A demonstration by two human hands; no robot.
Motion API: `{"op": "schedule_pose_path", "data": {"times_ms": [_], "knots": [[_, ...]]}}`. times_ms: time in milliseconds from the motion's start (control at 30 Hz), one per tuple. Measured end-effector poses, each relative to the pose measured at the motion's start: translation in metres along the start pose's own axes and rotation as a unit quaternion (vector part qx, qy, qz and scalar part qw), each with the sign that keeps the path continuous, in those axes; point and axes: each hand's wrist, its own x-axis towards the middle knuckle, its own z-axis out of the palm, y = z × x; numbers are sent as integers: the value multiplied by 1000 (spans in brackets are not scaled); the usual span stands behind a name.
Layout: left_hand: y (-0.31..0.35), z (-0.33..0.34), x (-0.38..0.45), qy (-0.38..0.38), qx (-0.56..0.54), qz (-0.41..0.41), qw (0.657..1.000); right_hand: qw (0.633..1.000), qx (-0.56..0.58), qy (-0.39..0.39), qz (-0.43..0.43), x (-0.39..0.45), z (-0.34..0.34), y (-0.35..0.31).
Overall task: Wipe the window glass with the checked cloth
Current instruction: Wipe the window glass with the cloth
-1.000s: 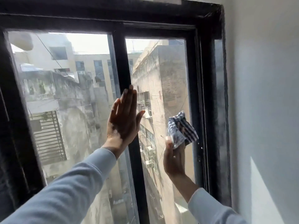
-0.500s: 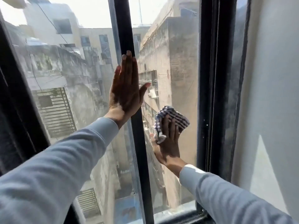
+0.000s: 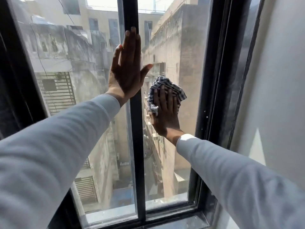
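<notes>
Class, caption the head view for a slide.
Right hand presses checked cloth on the glass; left hand flat against the centre bar.

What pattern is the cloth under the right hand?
Blue-and-white check, on the cloth that the right hand presses to the glass; head view.

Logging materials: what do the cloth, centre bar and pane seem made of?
Checked cloth: soft woven fabric, probably cotton; it crumples under the right hand. Centre bar: smooth matte black, likely painted metal, unconfirmed. Pane: clear glass, dulled by dusty haze.
</notes>
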Motion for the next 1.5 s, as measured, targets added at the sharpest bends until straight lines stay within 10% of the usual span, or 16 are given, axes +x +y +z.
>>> {"op": "schedule_pose_path", "data": {"times_ms": [100, 233, 433, 633, 833, 1033, 1100, 1300, 1400, 1500], "knots": [[-9, 22, 1, 85, -3, 17, 996, 998, 50, 24, -20, 20, 9, 26], [-9, 27, 7, 124, 5, 20, 992, 956, 173, -39, 236, -8, 19, 19], [-12, 33, 8, 120, 30, 25, 992, 992, 54, 47, -100, 36, 18, 12], [-15, 41, 10, 160, 39, 35, 986, 948, 156, 77, 267, 2, 22, 27], [-16, 48, 11, 180, 45, 41, 982, 991, 47, -1, -124, 13, 19, 17], [-19, 49, 12, 173, 44, 48, 983, 953, 160, 143, 213, 91, -10, 43], [-19, 49, 13, 169, 36, 48, 984, 933, 190, 74, 296, 32, 2, 20], [-17, 49, 12, 156, 44, 43, 986, 996, 72, 52, -10, 45, 6, 7], [-18, 46, 11, 150, 26, 48, 987, 972, 132, 60, 185, 87, -22, 28], [-15, 39, 8, 116, -10, 42, 992, 868, 291, -75, 395, 55, -23, 7]]}}
